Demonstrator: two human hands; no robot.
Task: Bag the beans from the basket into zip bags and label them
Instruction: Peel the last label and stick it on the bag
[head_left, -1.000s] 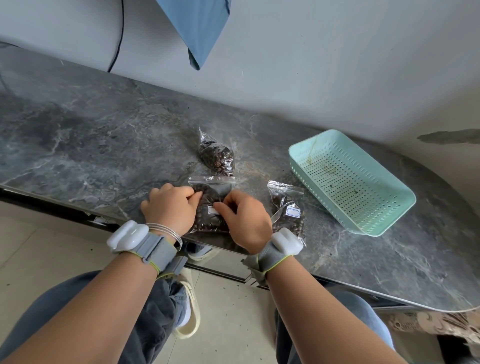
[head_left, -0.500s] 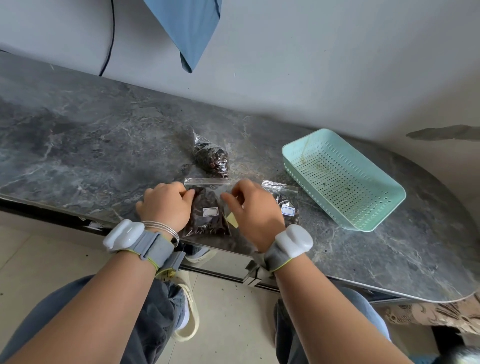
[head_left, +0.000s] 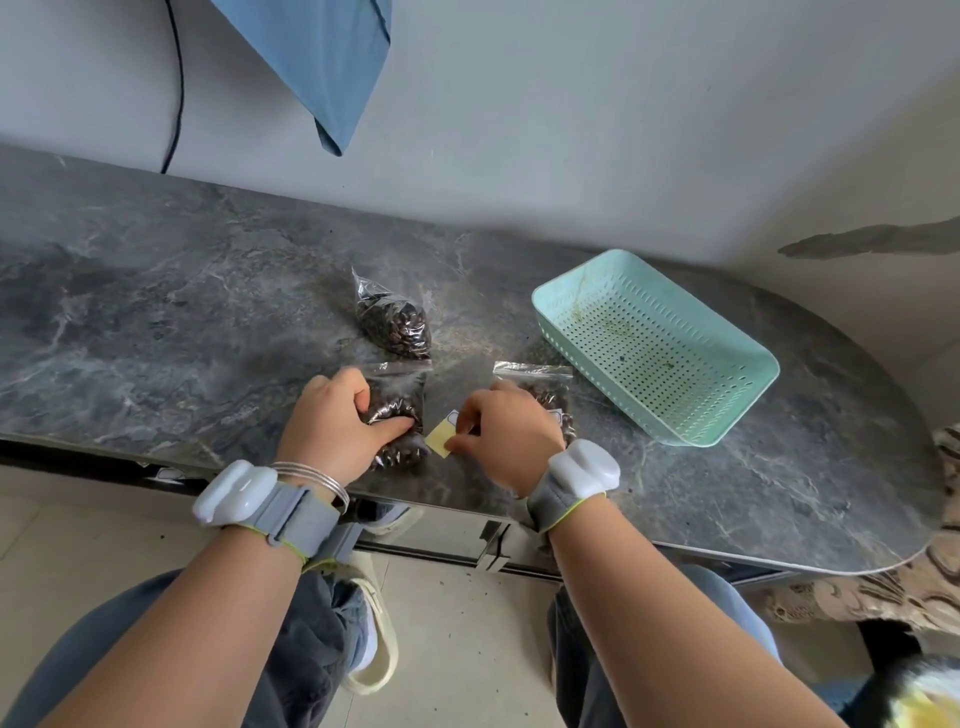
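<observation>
left hand (head_left: 332, 423): fingers curled, gripping | right hand (head_left: 511, 428): fingers pinching | forearms forward

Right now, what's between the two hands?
Head view: the clear edge of the zip bag of beans that the left hand grips, plus a small yellow slip pinched by the right hand.

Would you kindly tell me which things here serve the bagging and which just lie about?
Job: gripped clear zip bag of dark beans; two other bean bags; mint perforated plastic basket; pinched yellow paper slip.
Idle: blue hanging cloth; black cable.
</observation>
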